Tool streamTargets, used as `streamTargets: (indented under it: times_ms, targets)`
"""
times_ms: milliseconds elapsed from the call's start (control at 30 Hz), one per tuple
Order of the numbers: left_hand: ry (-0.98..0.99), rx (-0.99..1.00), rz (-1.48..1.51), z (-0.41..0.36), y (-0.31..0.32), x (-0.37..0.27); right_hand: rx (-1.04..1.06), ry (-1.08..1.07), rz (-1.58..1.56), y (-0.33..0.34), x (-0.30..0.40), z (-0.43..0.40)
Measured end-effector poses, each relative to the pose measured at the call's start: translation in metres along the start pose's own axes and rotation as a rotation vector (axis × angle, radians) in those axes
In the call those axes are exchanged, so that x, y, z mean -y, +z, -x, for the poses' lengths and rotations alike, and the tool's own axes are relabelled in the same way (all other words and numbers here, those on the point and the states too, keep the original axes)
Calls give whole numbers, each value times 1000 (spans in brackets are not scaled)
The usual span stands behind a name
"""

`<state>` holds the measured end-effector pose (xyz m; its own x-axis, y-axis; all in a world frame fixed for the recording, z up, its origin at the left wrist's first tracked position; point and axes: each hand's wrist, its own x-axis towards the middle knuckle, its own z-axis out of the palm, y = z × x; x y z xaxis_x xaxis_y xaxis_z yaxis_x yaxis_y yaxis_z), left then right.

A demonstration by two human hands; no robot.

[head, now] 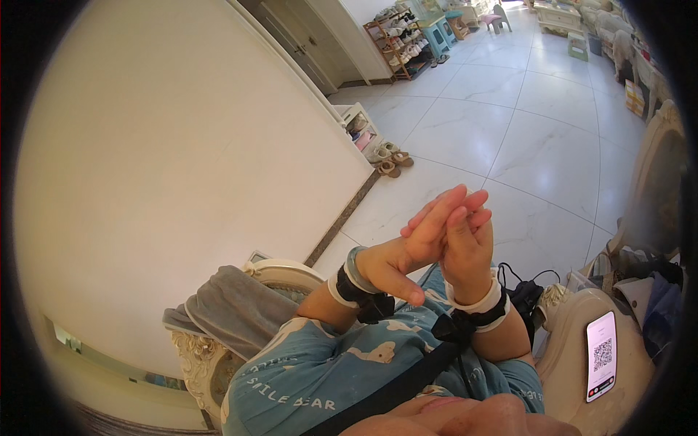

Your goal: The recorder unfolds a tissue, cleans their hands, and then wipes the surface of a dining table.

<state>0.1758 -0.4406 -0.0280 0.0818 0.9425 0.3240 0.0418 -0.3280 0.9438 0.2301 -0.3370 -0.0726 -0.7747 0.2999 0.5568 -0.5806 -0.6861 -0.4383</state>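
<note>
Above my lap, my left hand [410,255] and my right hand [467,268] are pressed together, palm against palm, with their fingers crossing. Neither hand shows any object in it. The left thumb sticks out downward, apart from the other fingers; the right thumb points up beside the left fingers. Some fingers are hidden where the hands overlap. A greenish bangle [356,271] circles my left wrist. Both wrists carry white bands with black straps, and a black block [376,308] hangs under the left one. Another black block [451,328] sits by the right wrist.
A lit smartphone [600,357] showing a printed-style code lies on pale furniture [567,332] at right. Grey cloth [240,310] drapes over a carved chair [204,362] at left. Brown sandals [396,164] stand by the wall [180,147]. A shoe rack [398,42] is farther off.
</note>
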Motion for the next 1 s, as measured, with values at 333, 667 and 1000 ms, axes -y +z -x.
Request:
streamTargets:
  times_ms: [333,667,1000]
  targets:
    - [-18,18,18,-1,-1,1,-38,25,0,-1,-3,0]
    - [4,-128,101,-4,-1,5,-115,177,-54,0,3,-2]
    - [148,-190,-221,13,-23,-5,-367,-106,95,-19,42,-17]
